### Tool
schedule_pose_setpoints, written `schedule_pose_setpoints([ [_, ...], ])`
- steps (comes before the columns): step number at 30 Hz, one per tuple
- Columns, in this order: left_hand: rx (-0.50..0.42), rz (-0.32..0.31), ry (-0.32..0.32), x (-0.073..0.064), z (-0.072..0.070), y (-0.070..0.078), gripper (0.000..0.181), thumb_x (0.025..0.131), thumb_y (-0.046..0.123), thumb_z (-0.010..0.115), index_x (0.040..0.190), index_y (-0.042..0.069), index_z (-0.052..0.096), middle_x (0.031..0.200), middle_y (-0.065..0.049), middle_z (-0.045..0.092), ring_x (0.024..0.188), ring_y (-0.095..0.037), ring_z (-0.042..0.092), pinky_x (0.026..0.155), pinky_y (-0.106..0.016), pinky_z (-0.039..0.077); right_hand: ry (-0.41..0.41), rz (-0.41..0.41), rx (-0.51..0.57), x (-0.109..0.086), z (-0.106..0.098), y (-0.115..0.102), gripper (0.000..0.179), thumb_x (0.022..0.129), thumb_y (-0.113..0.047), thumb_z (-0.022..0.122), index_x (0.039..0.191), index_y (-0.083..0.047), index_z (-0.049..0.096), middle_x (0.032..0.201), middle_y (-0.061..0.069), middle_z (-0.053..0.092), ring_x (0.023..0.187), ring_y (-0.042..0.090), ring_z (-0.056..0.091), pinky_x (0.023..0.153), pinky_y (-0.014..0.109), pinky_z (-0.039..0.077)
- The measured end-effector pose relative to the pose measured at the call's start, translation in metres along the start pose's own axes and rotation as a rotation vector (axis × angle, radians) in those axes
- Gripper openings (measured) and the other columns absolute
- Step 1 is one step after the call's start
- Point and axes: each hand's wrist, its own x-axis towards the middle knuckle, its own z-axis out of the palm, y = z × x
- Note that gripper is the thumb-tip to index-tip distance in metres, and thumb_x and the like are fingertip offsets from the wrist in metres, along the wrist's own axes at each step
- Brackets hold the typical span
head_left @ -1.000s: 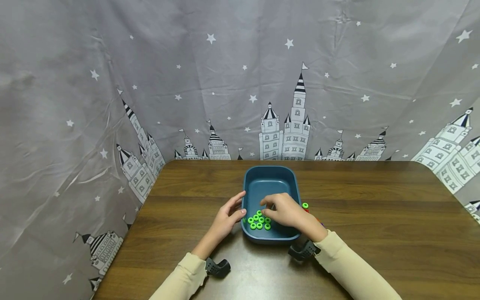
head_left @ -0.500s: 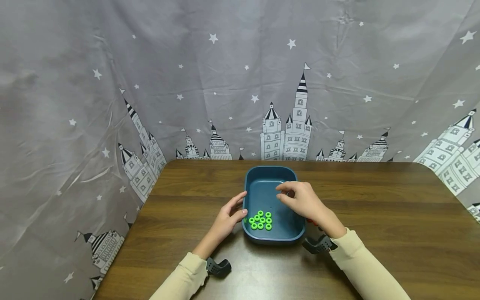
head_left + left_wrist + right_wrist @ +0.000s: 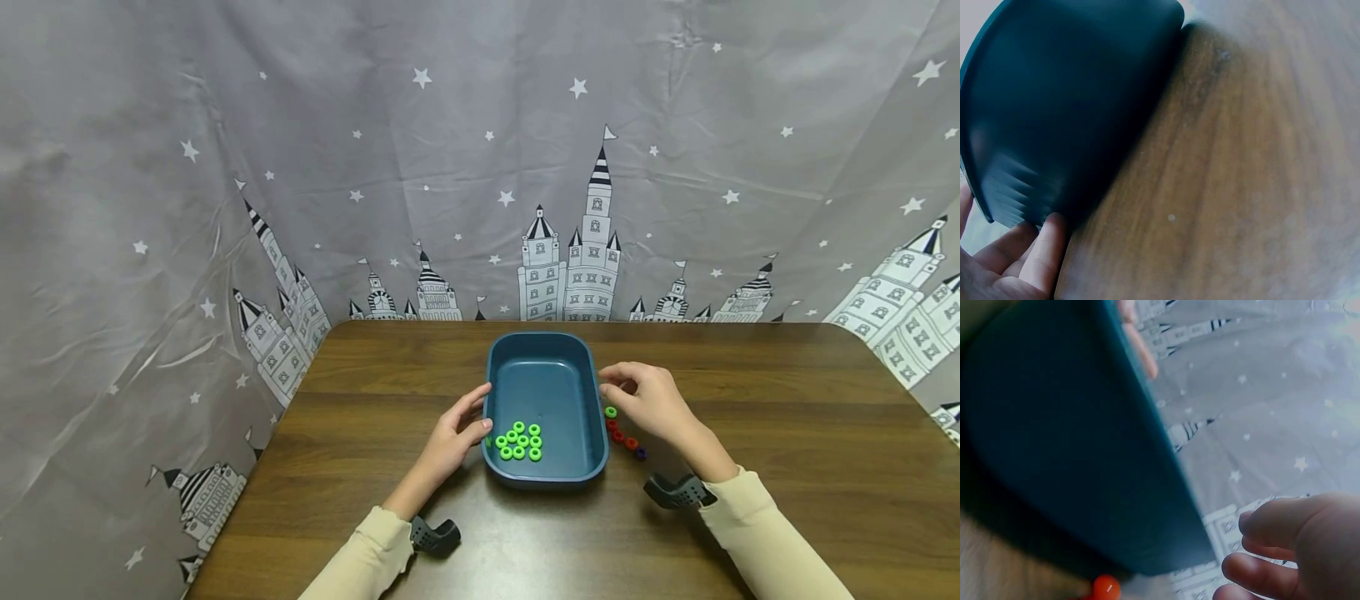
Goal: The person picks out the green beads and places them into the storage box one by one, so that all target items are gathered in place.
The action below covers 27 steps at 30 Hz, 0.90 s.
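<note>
A blue bin (image 3: 562,400) stands on the table, with several bright green rings (image 3: 519,442) on its floor toward the front left. My left hand (image 3: 453,429) rests against the bin's left side, fingertips and thumb right at the rim; the left wrist view shows its fingers (image 3: 1046,253) against the outer wall. Past the right rim hovers my right hand (image 3: 647,400), fingers loosely bent with nothing showing between them. Beneath and beside it lie one green ring (image 3: 611,412), several red rings (image 3: 617,436) and a dark blue ring (image 3: 641,454).
The brown wooden table (image 3: 795,417) runs to a grey curtain (image 3: 450,167) printed with castles and stars. A black band (image 3: 435,537) sits on the left wrist, another band (image 3: 675,492) on the right.
My right hand has moved right, from above the green rings in the bin, over the right rim to outside it. The rings beside the bin now show. The left hand has stayed put.
</note>
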Motion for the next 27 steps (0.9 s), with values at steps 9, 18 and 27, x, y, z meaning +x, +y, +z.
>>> schedule_pose_setpoints([
  [9,0.005,0.012,-0.003,0.0,-0.001,-0.002,0.058,0.099,0.006,0.057,0.154,0.006,0.042,0.148,-0.033,0.049,0.128,-0.048,0.058,0.094,-0.042,0.06,-0.036,0.015,-0.052,-0.005,0.002,0.02,0.015,0.089,-0.006,0.072,0.103,-0.001,0.077,0.086,0.008,0.076,0.069,0.011,0.063,0.063,0.024,0.052],
  [18,-0.004,-0.004,-0.013,0.0,0.0,0.0,0.058,0.099,0.008,0.057,0.155,0.008,0.041,0.15,-0.031,0.048,0.133,-0.047,0.055,0.098,-0.045,0.058,-0.172,0.017,-0.094,-0.007,0.012,0.04,0.022,0.087,-0.003,0.07,0.108,0.0,0.076,0.094,0.011,0.077,0.083,0.022,0.071,0.08,0.046,0.06],
  [27,-0.003,0.003,0.006,0.001,0.0,-0.001,0.058,0.098,0.007,0.058,0.154,0.007,0.043,0.148,-0.032,0.05,0.132,-0.048,0.055,0.096,-0.046,0.059,-0.226,-0.008,-0.117,-0.006,0.016,0.047,0.024,0.086,-0.001,0.069,0.109,-0.001,0.077,0.1,0.013,0.077,0.091,0.026,0.07,0.083,0.049,0.06],
])
